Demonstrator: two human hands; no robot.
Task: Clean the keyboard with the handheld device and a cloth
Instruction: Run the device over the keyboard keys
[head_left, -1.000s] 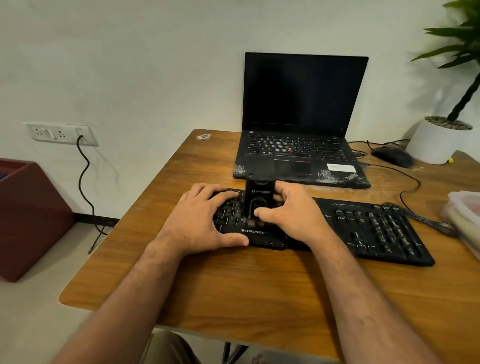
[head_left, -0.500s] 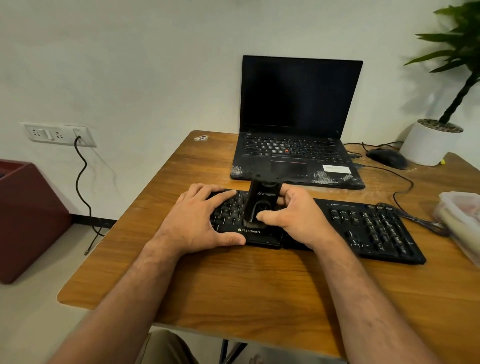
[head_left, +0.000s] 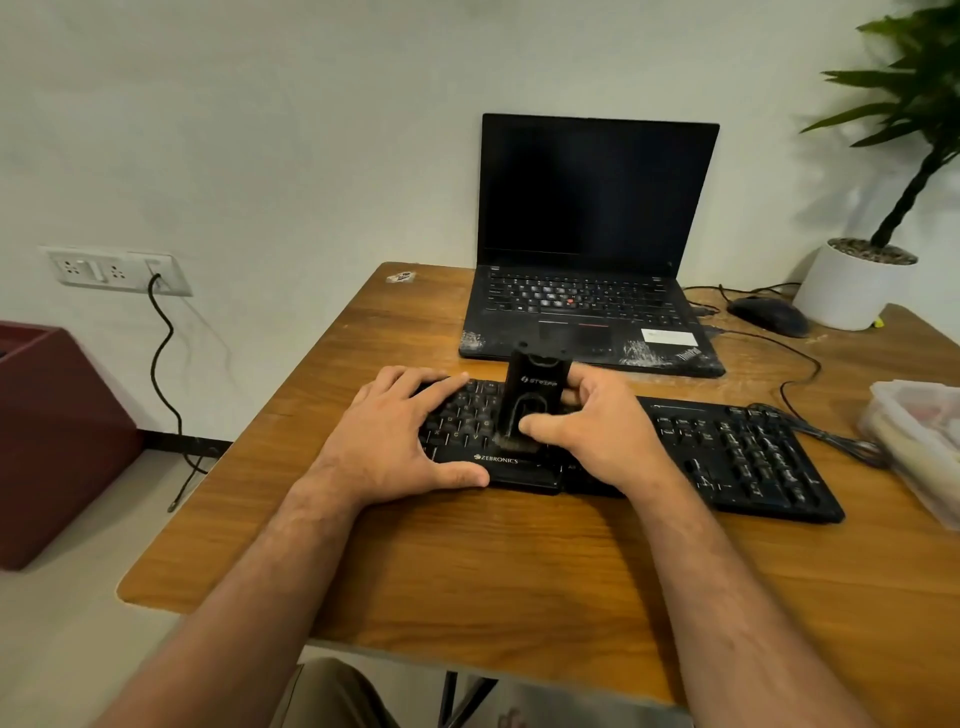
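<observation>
Right hand (head_left: 597, 431) gripping handheld device (head_left: 530, 400), brush end down on left keys of keyboard (head_left: 727, 457). Left hand (head_left: 395, 436) flat, steadying left end. Right-side keys likely undone; no cloth visible.

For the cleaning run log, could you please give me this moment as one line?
stage: brushing keys | right hand: grips handheld device, brush end on keyboard | left hand: flat, steadying keyboard's left end | cloth: not seen

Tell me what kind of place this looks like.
Probably a home or small office workspace: a wooden desk against a plain wall holds an open laptop, a black keyboard and a mouse, with a potted plant in the corner.
</observation>
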